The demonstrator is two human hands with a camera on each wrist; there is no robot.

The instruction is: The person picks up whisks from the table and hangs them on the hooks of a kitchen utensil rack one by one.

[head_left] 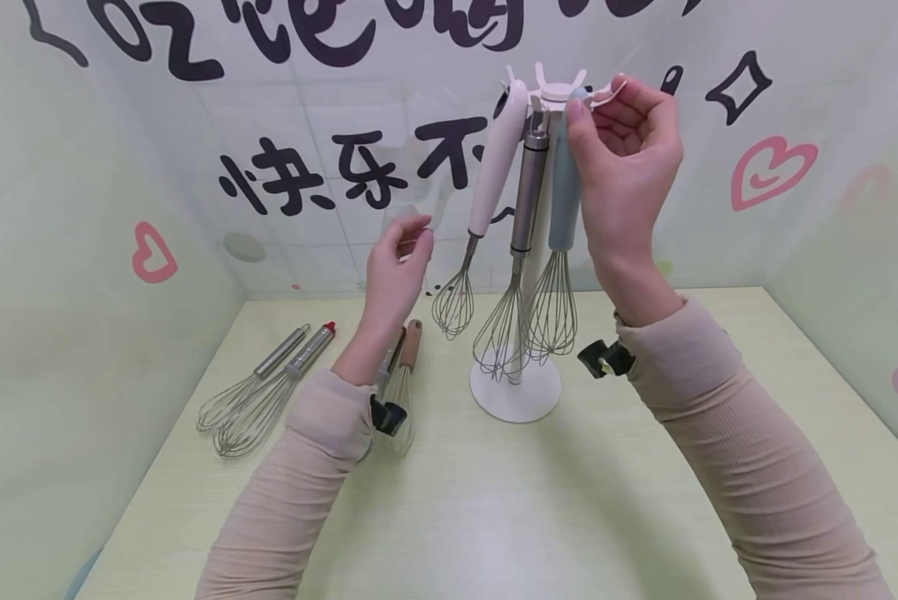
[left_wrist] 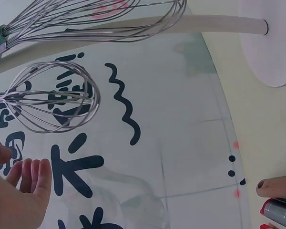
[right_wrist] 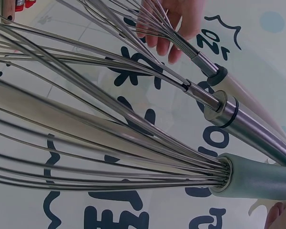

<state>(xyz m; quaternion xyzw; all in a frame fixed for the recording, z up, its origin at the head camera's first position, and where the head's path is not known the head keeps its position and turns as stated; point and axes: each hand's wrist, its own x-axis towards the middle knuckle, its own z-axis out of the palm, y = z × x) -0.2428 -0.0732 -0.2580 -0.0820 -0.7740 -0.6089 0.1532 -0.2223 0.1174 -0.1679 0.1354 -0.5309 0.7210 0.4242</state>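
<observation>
In the head view my right hand (head_left: pixel 632 167) is at the top of a white hanging rack (head_left: pixel 489 398). Its thumb and curled fingers grip the upper handle of a light-blue-handled whisk (head_left: pixel 566 192), beside a hook. The right wrist view shows that blue handle (right_wrist: pixel 257 177) close up, with fingertips (right_wrist: pixel 275 212) at the edge. A steel-handled whisk (head_left: pixel 529 196) and a white-handled whisk (head_left: pixel 498 162) hang alongside. Left of the small white one, my left hand (head_left: pixel 394 271) hovers with loosely bent fingers, holding nothing; the left wrist view shows it (left_wrist: pixel 24 195) apart from the wires.
Two steel whisks (head_left: pixel 264 400) lie at the table's left. Partly behind my left forearm lie more whisks, one with a wooden handle (head_left: pixel 412 343). A printed backdrop (head_left: pixel 306 108) rises behind the pale table (head_left: pixel 449 508), with similar sheets at both sides.
</observation>
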